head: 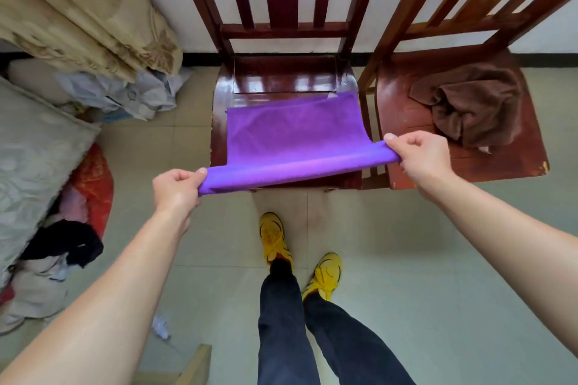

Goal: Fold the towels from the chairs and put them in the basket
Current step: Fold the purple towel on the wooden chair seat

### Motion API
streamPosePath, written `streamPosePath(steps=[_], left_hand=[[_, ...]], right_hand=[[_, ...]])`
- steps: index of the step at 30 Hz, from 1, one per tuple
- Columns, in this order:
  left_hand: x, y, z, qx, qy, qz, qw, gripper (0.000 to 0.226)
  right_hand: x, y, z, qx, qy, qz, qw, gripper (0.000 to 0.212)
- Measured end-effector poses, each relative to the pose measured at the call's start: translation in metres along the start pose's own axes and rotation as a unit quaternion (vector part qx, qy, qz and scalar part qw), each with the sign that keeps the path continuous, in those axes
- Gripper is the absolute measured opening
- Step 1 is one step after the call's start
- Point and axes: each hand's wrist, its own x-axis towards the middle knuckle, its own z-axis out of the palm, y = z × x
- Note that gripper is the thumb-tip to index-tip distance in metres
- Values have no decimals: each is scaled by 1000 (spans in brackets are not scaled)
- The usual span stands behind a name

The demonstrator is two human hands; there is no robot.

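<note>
The purple towel (pixel 291 131) lies doubled over on the dark chair seat (pixel 225 94), its near fold lifted. The left hand (pixel 176 189) pinches the fold's 8 o'clock end, the right hand (pixel 422 155) its 3 o'clock end. A brown towel (pixel 475 106) sits crumpled on the chair at 2 o'clock (pixel 397 103).

Bright, even daylight; glare streaks the glossy dark red wooden chair seat (pixel 286 80); wide-angle bending at the edges.

curtain (pixel 78 9) upper left | clothes pile (pixel 62 228) left edge (mixed colours) | yellow shoes (pixel 273 241) bottom centre | tiled floor (pixel 438 259)
</note>
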Motion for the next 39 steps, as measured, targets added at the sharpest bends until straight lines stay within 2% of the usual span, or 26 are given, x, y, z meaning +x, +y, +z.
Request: streamPosePath(steps=[2, 5, 11, 14, 16, 18, 21, 24, 30, 34, 37, 39], left_hand=[[-2, 18, -8, -9, 6, 20, 1000, 27], [-1, 52, -18, -20, 8, 41, 999, 23], [1, 147, -43, -4, -42, 77, 996, 13], [-8, 196, -53, 18, -61, 100, 993, 7], [-14, 228, -61, 22, -54, 107, 993, 14], [-18, 255, -69, 14, -45, 115, 992, 14], [-20, 282, -77, 12, -23, 134, 991, 17], [-17, 301, -82, 5, -11, 148, 989, 17], [2, 277, -63, 5, -22, 142, 990, 9], [26, 211, -37, 25, -32, 95, 995, 11], [37, 150, -17, 60, -27, 33, 997, 11], [36, 108, -6, 61, -38, -13, 997, 19]], right_hand=[[2, -25, -8, 62, -21, 9, 998, 19], [6, -67, -20, 132, -65, 23, 989, 18], [13, -158, -50, 112, -52, 18, 992, 4], [16, -196, -62, 112, -46, 33, 992, 9], [17, -219, -72, 116, -36, 30, 992, 12], [19, -240, -81, 113, -20, 19, 993, 5], [22, -261, -92, 112, -6, 12, 994, 11], [25, -280, -102, 124, 12, 8, 992, 8], [34, -256, -88, 118, 9, 37, 992, 9], [44, -194, -58, 82, -2, 78, 994, 9], [42, -136, -33, 45, -20, 112, 992, 7], [37, -97, -19, 24, -41, 134, 990, 3]])
